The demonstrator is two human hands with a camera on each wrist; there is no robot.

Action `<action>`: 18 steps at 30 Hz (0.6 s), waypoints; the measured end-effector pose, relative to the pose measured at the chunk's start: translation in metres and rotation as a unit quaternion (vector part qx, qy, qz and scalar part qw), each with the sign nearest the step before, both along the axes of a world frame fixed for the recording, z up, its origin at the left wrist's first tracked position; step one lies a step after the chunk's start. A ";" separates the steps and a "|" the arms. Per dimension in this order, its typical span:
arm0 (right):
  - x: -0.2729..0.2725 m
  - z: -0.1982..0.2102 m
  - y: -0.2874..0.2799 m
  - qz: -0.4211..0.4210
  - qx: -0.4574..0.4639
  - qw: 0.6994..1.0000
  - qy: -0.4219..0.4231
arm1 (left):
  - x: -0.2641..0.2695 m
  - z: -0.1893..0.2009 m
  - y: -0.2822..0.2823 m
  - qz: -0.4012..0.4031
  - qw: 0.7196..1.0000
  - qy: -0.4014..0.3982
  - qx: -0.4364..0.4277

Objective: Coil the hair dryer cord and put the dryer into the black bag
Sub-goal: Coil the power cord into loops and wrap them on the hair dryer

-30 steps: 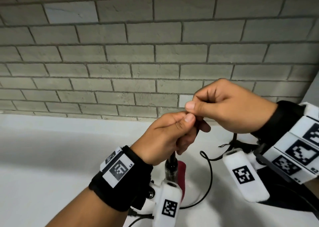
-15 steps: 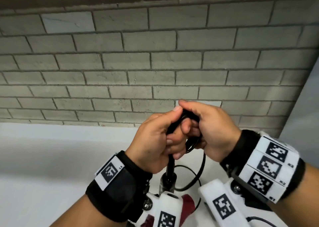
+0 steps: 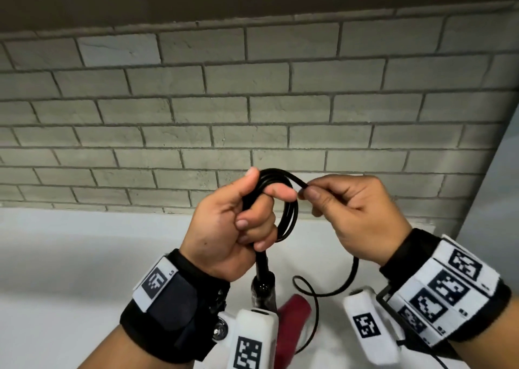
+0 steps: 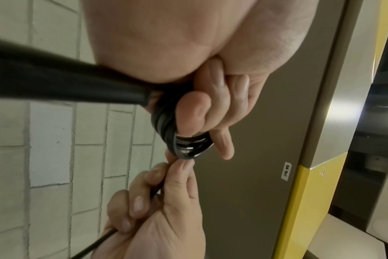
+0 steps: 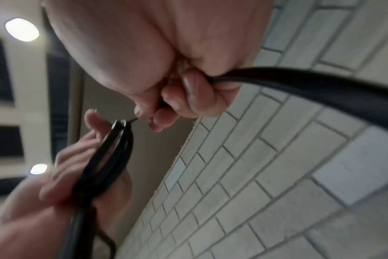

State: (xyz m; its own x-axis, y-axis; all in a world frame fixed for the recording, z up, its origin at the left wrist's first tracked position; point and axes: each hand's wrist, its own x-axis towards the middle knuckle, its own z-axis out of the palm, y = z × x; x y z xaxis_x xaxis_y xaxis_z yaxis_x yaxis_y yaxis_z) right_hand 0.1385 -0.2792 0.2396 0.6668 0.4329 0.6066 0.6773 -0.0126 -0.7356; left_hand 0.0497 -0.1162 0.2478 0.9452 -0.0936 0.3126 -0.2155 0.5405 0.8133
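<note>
Your left hand [image 3: 224, 228] sits left of your right hand [image 3: 362, 217], both raised before the brick wall [image 3: 252, 102]. The cord [image 3: 289, 214] loops between them, trailing down to the dryer [image 3: 292, 323] on the tabletop [image 3: 70, 256] below.

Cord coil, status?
Left hand grips coiled cord loops. Right hand pinches the free run. Slack remains over the counter. Black bag unseen.

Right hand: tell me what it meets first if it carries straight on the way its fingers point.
Most likely the left hand and the cord coil it grips; the right hand pinches the cord beside them.
</note>
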 end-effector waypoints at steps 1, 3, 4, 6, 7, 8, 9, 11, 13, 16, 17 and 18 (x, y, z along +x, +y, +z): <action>-0.002 -0.002 0.000 0.003 -0.018 1.000 -0.005 | 0.000 0.000 0.000 0.000 1.000 -0.005 0.002; -0.006 -0.005 0.003 0.086 -0.010 0.990 0.113 | 0.002 0.000 -0.001 -0.009 1.000 -0.015 0.003; -0.006 -0.005 0.005 0.147 0.008 0.965 0.218 | 0.002 -0.001 0.000 -0.015 1.000 -0.018 0.004; -0.007 -0.001 0.005 0.250 0.016 0.883 0.396 | 0.003 -0.003 0.002 -0.032 0.999 -0.020 0.005; -0.006 0.000 0.004 0.288 0.015 0.849 0.443 | 0.003 -0.005 0.003 -0.045 0.999 -0.023 0.005; -0.005 0.001 0.004 0.325 0.015 0.820 0.470 | 0.003 -0.006 0.003 -0.059 0.998 -0.029 0.003; -0.005 0.000 0.003 0.348 0.019 0.801 0.487 | 0.003 -0.007 0.004 -0.071 0.997 -0.036 0.000; -0.007 -0.001 0.004 0.339 0.031 0.802 0.490 | 0.004 -0.007 0.008 -0.084 0.995 -0.051 -0.017; -0.009 -0.002 0.004 0.284 0.066 0.848 0.443 | 0.005 -0.005 0.014 -0.083 0.994 -0.060 -0.034; -0.008 0.001 0.001 0.181 0.087 0.924 0.326 | 0.004 -0.002 0.022 -0.062 0.996 -0.055 -0.031; -0.007 0.006 -0.001 0.166 0.078 0.936 0.300 | 0.005 -0.002 0.024 -0.054 0.997 -0.050 -0.023; -0.006 0.011 -0.004 0.165 0.075 0.940 0.290 | 0.005 -0.003 0.025 -0.047 0.998 -0.044 -0.013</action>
